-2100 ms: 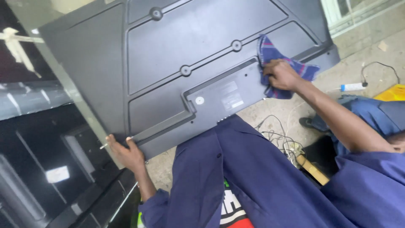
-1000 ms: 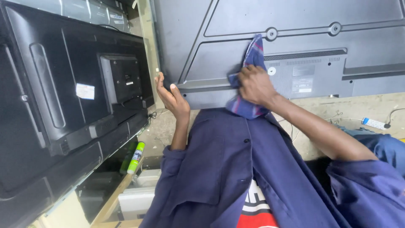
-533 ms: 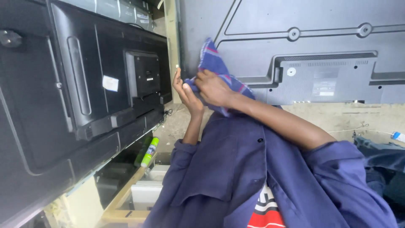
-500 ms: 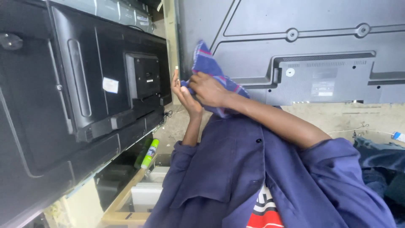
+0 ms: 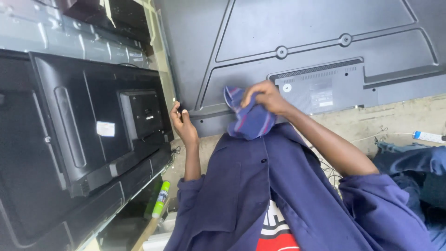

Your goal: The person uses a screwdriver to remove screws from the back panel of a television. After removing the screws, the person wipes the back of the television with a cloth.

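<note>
The fingers of the right hand (image 5: 265,96) are curled shut around a bunched blue cloth with red stripes (image 5: 248,118), pressing it against the lower edge of the large grey television back panel (image 5: 297,28). The cloth hangs down from the fist toward six o'clock, its loose end draped just over the collar of the navy work shirt (image 5: 260,186). The right forearm runs from the fist toward four o'clock, bare to a rolled sleeve.

The left hand (image 5: 182,123) sits at nine o'clock from the cloth, well apart from it. Its fingers are wrapped over the bottom-left corner of the grey panel, thumb toward the viewer, gripping the panel's edge where it meets the pale frame strip (image 5: 162,56). The left forearm drops straight toward six o'clock into its sleeve.

On the grey panel, at two o'clock from the right hand, there is a raised rectangular cover (image 5: 320,86) with a label, and above it two round screw bosses.

At nine o'clock from the left hand a black television (image 5: 83,135) leans with its back showing, a white sticker on it. Below the left elbow, at seven o'clock, lies a green and white tube (image 5: 160,199). At three o'clock, on the concrete floor (image 5: 395,116), rests a white power strip (image 5: 429,136) with thin cables nearby.
</note>
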